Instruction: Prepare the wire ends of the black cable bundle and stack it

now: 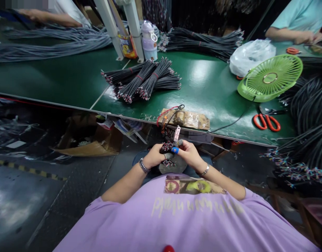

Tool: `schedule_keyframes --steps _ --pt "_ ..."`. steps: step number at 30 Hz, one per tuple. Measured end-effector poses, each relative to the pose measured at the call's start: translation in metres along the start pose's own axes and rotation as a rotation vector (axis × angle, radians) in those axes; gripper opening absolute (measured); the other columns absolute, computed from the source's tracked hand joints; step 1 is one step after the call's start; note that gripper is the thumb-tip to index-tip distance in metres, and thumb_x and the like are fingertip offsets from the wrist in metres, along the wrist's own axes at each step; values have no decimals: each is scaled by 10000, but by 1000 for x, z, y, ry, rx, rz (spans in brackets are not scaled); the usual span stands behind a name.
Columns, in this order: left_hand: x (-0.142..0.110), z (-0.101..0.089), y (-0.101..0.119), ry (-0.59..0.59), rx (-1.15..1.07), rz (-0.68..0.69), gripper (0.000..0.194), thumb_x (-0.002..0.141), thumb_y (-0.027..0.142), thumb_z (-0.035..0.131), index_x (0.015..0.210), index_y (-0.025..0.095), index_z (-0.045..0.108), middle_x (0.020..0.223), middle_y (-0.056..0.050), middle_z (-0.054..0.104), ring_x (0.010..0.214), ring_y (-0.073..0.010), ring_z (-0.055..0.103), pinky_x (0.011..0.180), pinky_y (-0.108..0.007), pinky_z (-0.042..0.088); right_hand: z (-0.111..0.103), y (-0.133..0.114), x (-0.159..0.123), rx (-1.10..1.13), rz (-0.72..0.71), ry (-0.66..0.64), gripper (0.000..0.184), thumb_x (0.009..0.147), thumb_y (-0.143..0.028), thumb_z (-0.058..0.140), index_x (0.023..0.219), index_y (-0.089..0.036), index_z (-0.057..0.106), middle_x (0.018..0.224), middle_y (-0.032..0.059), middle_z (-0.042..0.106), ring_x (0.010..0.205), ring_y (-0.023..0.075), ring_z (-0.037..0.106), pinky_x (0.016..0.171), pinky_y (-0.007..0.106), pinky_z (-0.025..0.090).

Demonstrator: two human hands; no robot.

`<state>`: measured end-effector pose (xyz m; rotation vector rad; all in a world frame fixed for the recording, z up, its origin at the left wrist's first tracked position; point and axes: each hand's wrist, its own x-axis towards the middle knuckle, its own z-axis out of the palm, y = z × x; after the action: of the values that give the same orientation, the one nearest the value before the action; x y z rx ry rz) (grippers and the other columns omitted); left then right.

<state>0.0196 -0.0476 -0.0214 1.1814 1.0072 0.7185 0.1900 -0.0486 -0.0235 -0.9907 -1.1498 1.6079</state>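
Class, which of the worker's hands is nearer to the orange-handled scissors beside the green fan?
Right. The right hand is to the left of the scissors; the left hand is farther left, beyond the right.

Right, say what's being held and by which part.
Left hand: a bundle of dark wires, near its coloured ends. Right hand: fingers at the bundle, grip unclear.

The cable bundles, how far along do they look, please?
The red-tied bundles on the green bench look done. The left hand and right hand hold another bunch. The long cables at far right may be left, but I cannot tell how many.
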Motion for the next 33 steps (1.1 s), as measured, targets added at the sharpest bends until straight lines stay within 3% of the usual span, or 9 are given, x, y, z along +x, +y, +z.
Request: schedule_keyframes --steps 3,7,16,20,24,33 --pt "-3 -1 0 31 -58 -3 301 590 300 793 773 96 670 636 -17 651 580 -128 578 579 -244 476 -4 1 -2 -10 12 14 244 632 -335 773 760 -168 649 685 -15 644 623 107 557 628 242 467" --pt "-6 -2 2 42 -115 0 290 638 354 765 724 104 646 624 -26 651 545 -117 579 535 -227 462 -6 0 -3 4 20 -61 250 620 -351 780 757 -170 677 675 -1 665 660 129 593 684 275 486" --pt "-4 -1 11 42 72 36 303 611 355 778 688 104 626 587 -2 623 496 -95 526 483 -210 432 -6 4 -4 28 14 -51 206 637 -277 771 808 -177 713 753 7 695 672 117 601 684 251 485" --pt "-7 2 12 121 80 136 262 642 330 752 717 115 622 639 -1 630 565 -103 546 557 -219 458 -10 5 -6 214 133 -57 191 678 -248 732 840 -153 699 749 24 703 581 90 582 606 230 497" --pt "-9 4 15 173 181 207 199 677 290 709 714 117 618 668 -11 628 599 -107 543 579 -220 455 -14 4 -6 461 252 -111 243 728 -339 695 850 -130 671 756 66 717 585 119 636 615 274 552" --pt "-11 4 13 231 268 264 156 697 263 678 720 124 612 654 -5 603 586 -100 518 573 -214 448 -13 3 -6 534 301 -120 278 650 -298 794 824 -124 664 756 64 730 594 125 676 590 238 576"
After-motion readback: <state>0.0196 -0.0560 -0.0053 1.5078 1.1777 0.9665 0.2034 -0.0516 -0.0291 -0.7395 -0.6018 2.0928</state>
